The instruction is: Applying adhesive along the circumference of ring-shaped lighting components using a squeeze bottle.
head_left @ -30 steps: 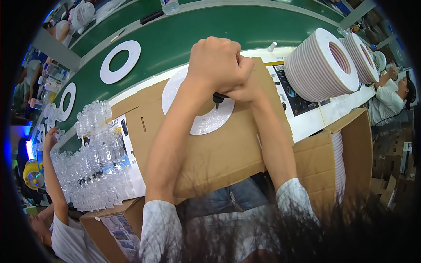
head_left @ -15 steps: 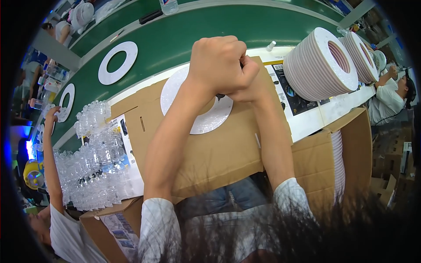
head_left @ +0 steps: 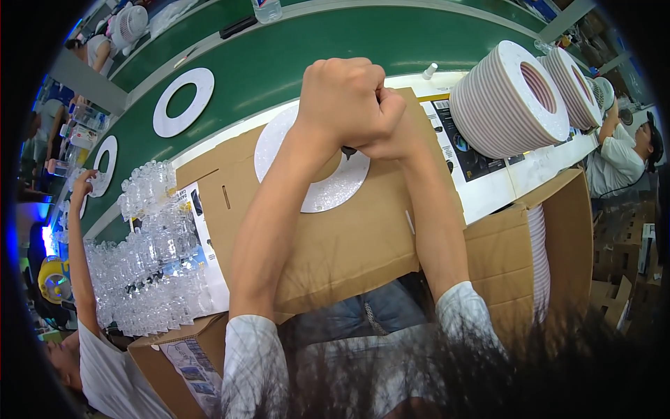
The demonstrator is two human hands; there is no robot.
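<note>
Left hand (head_left: 342,101) balled tight over right hand (head_left: 387,144); right fingers hidden, can't tell. White ring (head_left: 340,190) beneath, on near cardboard (head_left: 335,258). I'd keep it flat, dark tip (head_left: 348,150) upright, pressure even.

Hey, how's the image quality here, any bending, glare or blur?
Head view: fisheye distortion curves the green surface; head view: bright glints on the clear plastic pieces; head view: soft-looking hair across the bottom, while the left hand looks fairly sharp.

Head-worn fisheye, facing steeply down, hands (head_left: 351,105) close.
</note>
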